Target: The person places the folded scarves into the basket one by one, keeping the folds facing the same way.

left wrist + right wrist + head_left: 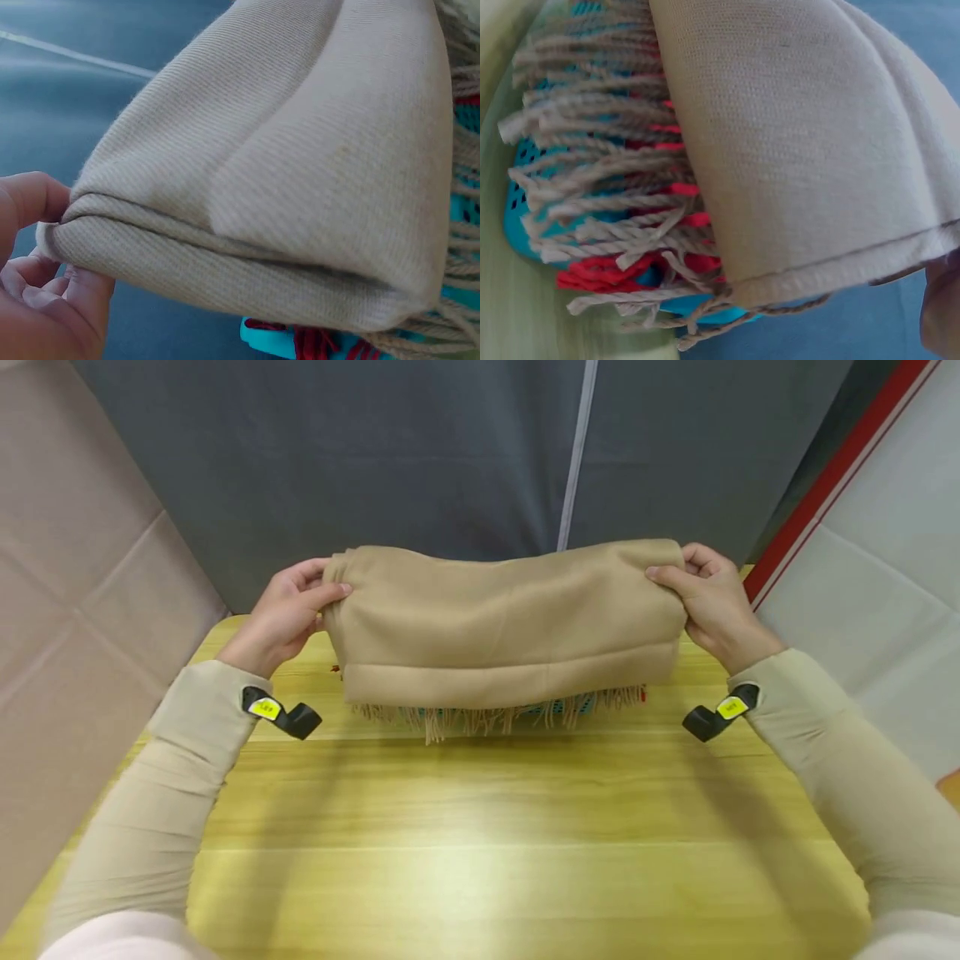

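Folded beige scarf (502,627) held up above the far end of the yellow wooden desk (480,843), fringe (487,718) hanging over a turquoise basket (525,210) with red inside. Pinched at its left end by the left hand (288,614), at its right end by the right hand (712,602), each grip closed on cloth.

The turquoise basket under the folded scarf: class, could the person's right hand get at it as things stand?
Probably not: the right hand grips the folded scarf, which hangs over the turquoise basket and covers most of it.
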The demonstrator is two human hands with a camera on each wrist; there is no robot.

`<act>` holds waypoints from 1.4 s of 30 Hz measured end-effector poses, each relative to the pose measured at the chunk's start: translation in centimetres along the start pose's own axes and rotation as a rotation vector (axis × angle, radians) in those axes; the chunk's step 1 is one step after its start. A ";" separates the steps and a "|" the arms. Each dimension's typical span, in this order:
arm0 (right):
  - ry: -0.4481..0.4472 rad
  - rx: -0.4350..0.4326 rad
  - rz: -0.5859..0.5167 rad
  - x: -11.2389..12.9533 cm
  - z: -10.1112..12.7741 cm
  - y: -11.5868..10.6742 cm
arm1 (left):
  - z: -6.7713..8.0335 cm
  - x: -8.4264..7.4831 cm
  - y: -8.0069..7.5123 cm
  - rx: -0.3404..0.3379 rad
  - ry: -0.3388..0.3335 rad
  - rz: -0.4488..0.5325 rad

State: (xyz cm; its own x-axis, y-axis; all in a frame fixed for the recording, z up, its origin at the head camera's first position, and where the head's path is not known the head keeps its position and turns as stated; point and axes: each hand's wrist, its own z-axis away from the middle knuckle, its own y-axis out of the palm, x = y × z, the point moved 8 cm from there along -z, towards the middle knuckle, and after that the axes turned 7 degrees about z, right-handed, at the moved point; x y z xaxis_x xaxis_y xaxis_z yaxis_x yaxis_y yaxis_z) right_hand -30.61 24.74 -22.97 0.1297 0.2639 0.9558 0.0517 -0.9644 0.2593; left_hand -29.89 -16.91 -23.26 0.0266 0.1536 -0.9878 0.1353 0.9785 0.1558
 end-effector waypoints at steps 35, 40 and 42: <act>0.204 -0.128 0.406 -5.8 -5.1 -1.7 | -6.4 4.4 1.3 -0.106 -0.091 -0.493; 0.175 -0.138 0.424 -5.9 -5.3 -1.7 | -6.6 4.8 1.0 -0.117 -0.086 -0.486; 0.170 -0.139 0.435 -5.8 -5.4 -1.8 | -6.5 4.9 0.8 -0.119 -0.089 -0.484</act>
State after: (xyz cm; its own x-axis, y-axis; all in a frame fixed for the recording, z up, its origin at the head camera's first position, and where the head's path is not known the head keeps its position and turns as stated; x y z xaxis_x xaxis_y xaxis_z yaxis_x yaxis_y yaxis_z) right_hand -36.81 24.85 -28.27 -0.0543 -0.1598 0.9857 -0.1057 -0.9806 -0.1648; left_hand -36.13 -14.45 -28.02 0.0735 -0.3290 -0.9415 0.0392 0.9442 -0.3269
